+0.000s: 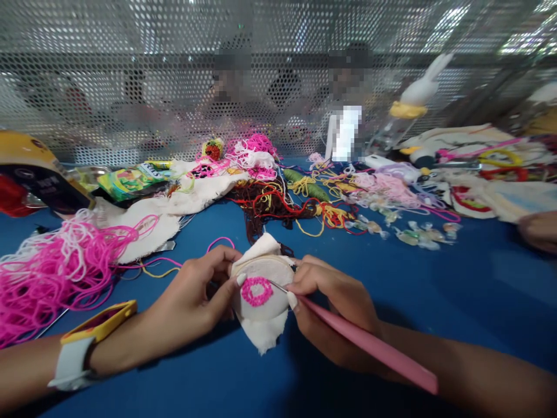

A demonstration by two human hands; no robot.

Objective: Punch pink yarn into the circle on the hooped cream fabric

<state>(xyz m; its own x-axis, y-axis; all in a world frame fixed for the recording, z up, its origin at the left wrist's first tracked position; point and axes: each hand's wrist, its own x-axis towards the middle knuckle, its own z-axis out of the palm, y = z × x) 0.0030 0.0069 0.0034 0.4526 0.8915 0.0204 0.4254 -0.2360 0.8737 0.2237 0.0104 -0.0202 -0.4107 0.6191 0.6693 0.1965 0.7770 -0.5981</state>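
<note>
My left hand [211,284] grips the left edge of a small embroidery hoop [278,261] with cream cloth [263,334] stretched in it, thumb on the front. A ring of bright pink yarn loops [256,291] is worked into the cloth, with a bare patch in its middle. In my right hand [328,307] is a punch needle with a pink handle [369,339]. Its thin metal tip points at the cloth, close to the ring's upper right edge. Whether the tip pierces the cloth cannot be made out. Loose cloth hangs below the hoop.
Tangled pink and white yarn [56,273] lies at left, near a yellow-and-black bottle [39,168]. Brown and red yarn [270,203], a green snack bag [133,183] and wrapped candies [426,235] spread behind. Another person's hand [539,229] rests at right. A perforated metal screen [174,87] stands behind.
</note>
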